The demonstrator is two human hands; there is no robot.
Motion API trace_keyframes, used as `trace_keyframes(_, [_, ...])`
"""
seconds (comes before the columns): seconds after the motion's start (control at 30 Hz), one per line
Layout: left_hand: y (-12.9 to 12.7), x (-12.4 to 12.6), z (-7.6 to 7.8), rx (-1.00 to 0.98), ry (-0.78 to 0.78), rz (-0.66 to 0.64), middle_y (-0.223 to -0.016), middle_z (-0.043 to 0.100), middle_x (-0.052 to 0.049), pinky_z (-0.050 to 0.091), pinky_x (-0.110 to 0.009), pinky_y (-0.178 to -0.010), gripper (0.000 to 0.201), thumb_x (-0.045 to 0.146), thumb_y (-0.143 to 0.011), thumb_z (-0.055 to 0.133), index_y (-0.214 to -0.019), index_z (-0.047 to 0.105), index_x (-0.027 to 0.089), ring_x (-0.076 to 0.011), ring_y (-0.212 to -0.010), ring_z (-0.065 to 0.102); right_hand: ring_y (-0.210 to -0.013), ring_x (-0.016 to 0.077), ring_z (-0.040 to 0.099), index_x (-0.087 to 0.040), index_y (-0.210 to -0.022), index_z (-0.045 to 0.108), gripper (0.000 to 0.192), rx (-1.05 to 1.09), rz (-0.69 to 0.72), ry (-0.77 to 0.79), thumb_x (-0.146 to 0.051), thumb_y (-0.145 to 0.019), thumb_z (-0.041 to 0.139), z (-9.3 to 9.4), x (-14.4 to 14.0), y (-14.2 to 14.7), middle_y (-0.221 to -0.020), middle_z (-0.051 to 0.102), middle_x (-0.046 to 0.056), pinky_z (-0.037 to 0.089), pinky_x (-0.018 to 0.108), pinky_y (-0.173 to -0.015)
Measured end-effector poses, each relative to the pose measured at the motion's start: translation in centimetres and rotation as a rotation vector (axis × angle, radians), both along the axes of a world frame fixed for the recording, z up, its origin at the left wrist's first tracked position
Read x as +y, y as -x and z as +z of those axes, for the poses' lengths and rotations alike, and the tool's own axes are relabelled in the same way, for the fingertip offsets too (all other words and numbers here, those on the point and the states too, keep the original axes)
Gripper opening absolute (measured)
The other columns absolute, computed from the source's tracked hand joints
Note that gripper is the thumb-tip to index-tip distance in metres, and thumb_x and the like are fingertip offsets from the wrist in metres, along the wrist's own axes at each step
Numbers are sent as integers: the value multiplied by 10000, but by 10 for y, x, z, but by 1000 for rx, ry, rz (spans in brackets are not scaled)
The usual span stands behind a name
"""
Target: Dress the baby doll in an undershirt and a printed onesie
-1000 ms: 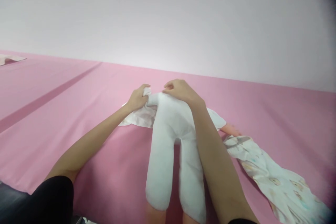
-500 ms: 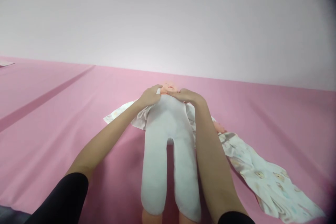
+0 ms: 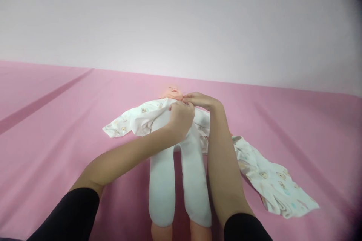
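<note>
A baby doll [image 3: 162,192] with a white cloth body lies on its back, its head [image 3: 173,93] at the far end. A white baby shirt [image 3: 144,115] with small animal prints lies over one arm and part of the chest. My left hand [image 3: 182,118] is closed over the chest, pinching the shirt's front edge; its fingertips are partly hidden. Beside the doll's neck, my right hand [image 3: 201,100] has its fingers stretched out, touching the neck and shoulder area. More of the shirt [image 3: 202,118] shows beneath my right wrist.
A printed cloth garment [image 3: 277,180] lies crumpled to the right of my right forearm. Pink sheeting [image 3: 56,120] with raised creases covers the surface. A white upright panel [image 3: 181,26] stands behind the doll.
My left hand has moved from the doll's shoulder across to the chest, bringing the shirt's front over with it. My right hand stays near the neck. The view has shifted slightly.
</note>
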State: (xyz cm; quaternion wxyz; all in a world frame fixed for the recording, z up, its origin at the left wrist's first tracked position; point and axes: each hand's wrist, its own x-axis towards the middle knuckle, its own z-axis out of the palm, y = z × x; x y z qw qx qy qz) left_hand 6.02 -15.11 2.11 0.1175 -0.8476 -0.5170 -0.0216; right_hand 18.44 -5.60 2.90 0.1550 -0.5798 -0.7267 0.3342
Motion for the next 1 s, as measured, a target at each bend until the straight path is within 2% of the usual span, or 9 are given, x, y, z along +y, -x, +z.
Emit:
trace_keyframes(0.17, [-41, 27, -6, 61, 157, -214, -1235, 601, -246, 456, -357, -902, 405, -55, -833, 421, -1190, 608, -19, -317, -1181, 553, -955, 147, 609, -132, -1072, 701, 284, 17, -160, 14, -114, -849, 526, -9, 1, -23, -1103, 679, 82, 470, 199, -805])
trace_keyframes(0.23, [-52, 42, -11, 71, 231, -230, -1267, 588, -243, 452, -372, -948, 381, 9, -859, 459, -1209, 609, 2, -319, -1207, 544, -930, 147, 622, -122, -1066, 715, 299, -51, -234, 29, -95, -832, 532, -21, 7, -35, -1075, 693, 83, 472, 193, -779])
trace_keyframes(0.37, [-61, 69, -21, 98, 368, -292, -1105, 680, -183, 514, -373, -859, 338, 187, -800, 633, -1114, 667, 67, -303, -1018, 646, -824, 150, 637, -99, -977, 749, 306, -158, -332, 62, -35, -754, 548, -43, 15, -52, -937, 717, 79, 466, 194, -704])
trace_keyframes(0.43, [-60, 78, -25, 92, 393, -350, -1083, 690, -153, 524, -365, -831, 406, 276, -738, 713, -1099, 668, 95, -297, -990, 649, -800, 133, 636, -115, -1003, 743, 345, -145, -338, 70, -20, -742, 538, -48, 15, -56, -933, 718, 60, 455, 178, -670])
trace_keyframes(0.53, [-56, 83, -28, 54, 362, -392, -1104, 678, -149, 526, -358, -780, 434, 328, -738, 697, -1108, 643, 108, -292, -981, 643, -758, 129, 633, -119, -1031, 728, 341, -147, -349, 88, -44, -759, 537, -47, 14, -59, -924, 715, 62, 438, 179, -616])
trace_keyframes(0.67, [-52, 78, -30, -80, 148, -360, -1042, 666, -172, 500, -372, -750, 537, 320, -729, 655, -1190, 563, 60, -304, -944, 636, -742, 166, 636, -125, -1171, 663, 394, -170, -415, 88, -133, -787, 577, -40, 10, -68, -983, 701, 103, 456, 235, -619])
trace_keyframes(0.77, [-49, 72, -28, -125, 55, -344, -995, 657, -145, 474, -351, -711, 574, 322, -744, 627, -1252, 517, 78, -286, -899, 633, -835, 199, 646, -166, -1282, 579, 507, -149, -484, 94, -203, -782, 648, -28, 2, -78, -1085, 673, 111, 489, 279, -695])
trace_keyframes(0.87, [-46, 68, -24, -121, 37, -359, -1024, 641, -117, 448, -329, -676, 526, 324, -781, 586, -1276, 502, 168, -279, -896, 632, -932, 218, 637, -164, -1182, 619, 387, -50, -490, 83, -267, -812, 668, -6, -15, -89, -1119, 655, 125, 501, 312, -783])
trace_keyframes(1.0, [-43, 67, -21, -160, 30, -357, -1054, 632, -110, 429, -327, -647, 424, 337, -803, 552, -1202, 526, 196, -290, -884, 638, -957, 190, 646, -163, -1113, 619, 277, 259, -551, -240, -349, -924, 537, 28, -45, -104, -1107, 660, 142, 507, 303, -861])
